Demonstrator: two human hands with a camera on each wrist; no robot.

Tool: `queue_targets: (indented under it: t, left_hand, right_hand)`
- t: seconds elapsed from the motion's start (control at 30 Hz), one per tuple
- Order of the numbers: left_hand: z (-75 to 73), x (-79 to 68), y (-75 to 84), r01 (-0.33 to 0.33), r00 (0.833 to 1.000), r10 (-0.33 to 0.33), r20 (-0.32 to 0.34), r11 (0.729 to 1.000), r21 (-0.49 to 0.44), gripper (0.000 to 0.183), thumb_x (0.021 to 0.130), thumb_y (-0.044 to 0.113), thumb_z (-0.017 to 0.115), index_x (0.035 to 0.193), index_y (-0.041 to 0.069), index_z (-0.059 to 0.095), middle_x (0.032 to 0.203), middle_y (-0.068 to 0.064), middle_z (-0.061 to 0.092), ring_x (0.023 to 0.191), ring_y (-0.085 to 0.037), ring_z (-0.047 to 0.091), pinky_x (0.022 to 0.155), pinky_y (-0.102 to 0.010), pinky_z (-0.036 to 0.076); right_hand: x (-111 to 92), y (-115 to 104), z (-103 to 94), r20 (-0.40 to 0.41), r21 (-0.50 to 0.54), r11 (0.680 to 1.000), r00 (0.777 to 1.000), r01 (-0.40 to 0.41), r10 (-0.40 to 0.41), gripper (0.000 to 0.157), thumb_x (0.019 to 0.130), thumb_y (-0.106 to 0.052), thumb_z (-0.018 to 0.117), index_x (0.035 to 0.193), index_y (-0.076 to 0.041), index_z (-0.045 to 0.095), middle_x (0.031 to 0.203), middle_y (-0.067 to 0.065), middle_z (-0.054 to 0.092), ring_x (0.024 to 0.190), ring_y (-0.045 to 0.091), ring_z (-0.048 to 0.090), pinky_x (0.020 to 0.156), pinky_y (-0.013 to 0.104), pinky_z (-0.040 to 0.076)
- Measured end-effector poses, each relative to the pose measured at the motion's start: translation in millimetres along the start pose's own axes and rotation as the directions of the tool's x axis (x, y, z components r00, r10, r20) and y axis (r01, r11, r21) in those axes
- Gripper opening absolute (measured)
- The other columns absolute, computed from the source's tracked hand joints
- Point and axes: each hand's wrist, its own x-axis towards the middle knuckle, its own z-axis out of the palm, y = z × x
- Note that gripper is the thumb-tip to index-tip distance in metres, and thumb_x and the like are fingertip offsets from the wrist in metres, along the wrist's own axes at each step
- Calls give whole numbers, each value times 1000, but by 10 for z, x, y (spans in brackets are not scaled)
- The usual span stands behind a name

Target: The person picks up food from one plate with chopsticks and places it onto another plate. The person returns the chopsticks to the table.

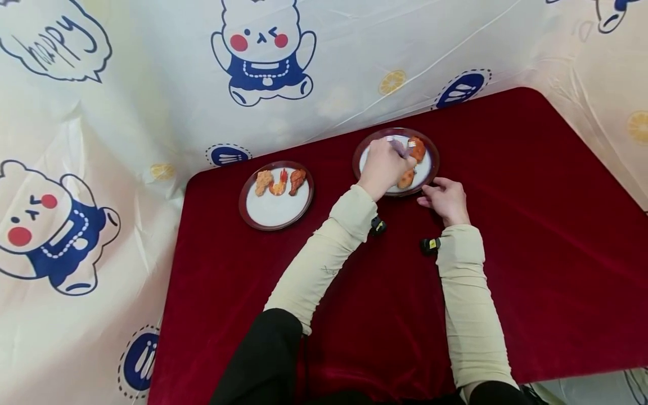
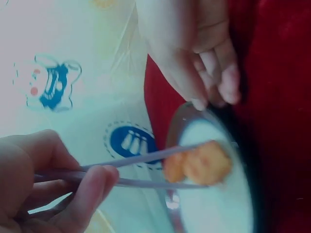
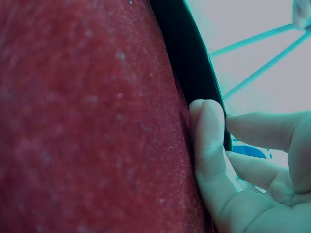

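My left hand (image 1: 383, 167) holds slim lilac tongs (image 2: 146, 158) over the right-hand plate (image 1: 358, 152), a white plate with a brown rim. In the left wrist view the tong tips lie on either side of a golden nugget-like piece (image 2: 209, 162). Behind it on the plate is a darker orange fried piece (image 1: 417, 149). The near right edge of this plate is pinched by my right hand (image 1: 448, 199), thumb on the rim and a finger beneath, as the right wrist view shows. Part of the plate's food is hidden behind my left hand.
Left of my arm stands a second brown-rimmed plate (image 1: 273, 226) with a pale fried piece (image 1: 263, 183), a shrimp (image 1: 279, 183) and a drumstick (image 1: 297, 181) in a row. A dark red cloth (image 1: 531, 236) covers the table. Behind it hangs a printed curtain (image 1: 344, 62).
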Motion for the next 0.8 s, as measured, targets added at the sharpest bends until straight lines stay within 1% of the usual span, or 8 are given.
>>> queue_targets:
  t: [0.07,0.13,0.17,0.23,0.43,0.5,0.7,0.8]
  left_hand:
    - [-30,13,98,5,998,-7,62,999,42,19,86,25,69,77,8,73,79,-1,71,85,-16,64,78,-27,51]
    - [-50,21,171,0,993,-11,120,996,89,18,88,27,67,85,9,71,85,-1,70,91,-18,63,78,-28,52]
    - [-56,23,195,-6,990,-10,139,994,112,18,88,28,66,87,10,71,87,0,70,93,-18,63,78,-28,53]
    - [-69,25,207,5,986,-26,166,992,126,17,89,29,66,88,11,68,87,0,69,93,-17,62,76,-27,52]
    - [-157,15,81,75,985,-85,153,995,65,20,86,28,70,76,11,65,78,-1,65,84,-15,60,64,-22,46]
    - [-186,11,29,89,984,-96,148,995,54,20,86,27,70,74,12,65,77,1,64,82,-14,60,63,-20,45]
    - [-247,-7,-44,82,981,-92,171,994,66,23,87,26,68,69,12,63,72,0,61,81,-14,59,61,-21,44]
    - [-254,-16,-63,79,983,-88,160,995,59,24,86,25,69,68,12,63,72,0,62,79,-15,59,61,-21,44]
  right_hand:
    - [2,-1,7,0,-7,1000,1000,6,-6,58,95,-7,56,146,6,33,77,-3,62,58,2,67,64,18,58]
    - [2,-4,15,1,-8,1000,1000,12,-12,57,95,-7,56,146,7,34,76,-4,62,58,2,67,65,18,58]
    - [1,-5,20,3,-6,1000,1000,15,-15,57,95,-7,57,146,7,34,76,-4,62,58,2,67,65,18,58]
    - [-1,-9,29,5,-14,1000,1000,19,-19,57,95,-8,57,146,7,34,78,-4,61,58,1,67,66,18,58]
    - [-11,-26,41,-5,-47,999,1000,12,-12,56,96,-9,56,145,6,35,84,1,59,57,0,67,65,17,58]
    - [-9,-28,32,-13,-55,998,1000,8,-9,56,96,-9,56,145,6,35,85,2,59,57,0,66,64,17,58]
    - [-8,-20,10,-23,-86,996,1000,-8,6,57,97,-12,55,147,4,34,92,5,58,58,-1,66,65,16,57]
    - [-7,-10,12,-26,-71,997,1000,-14,12,57,96,-11,56,146,4,35,91,5,58,57,-1,66,65,16,57]
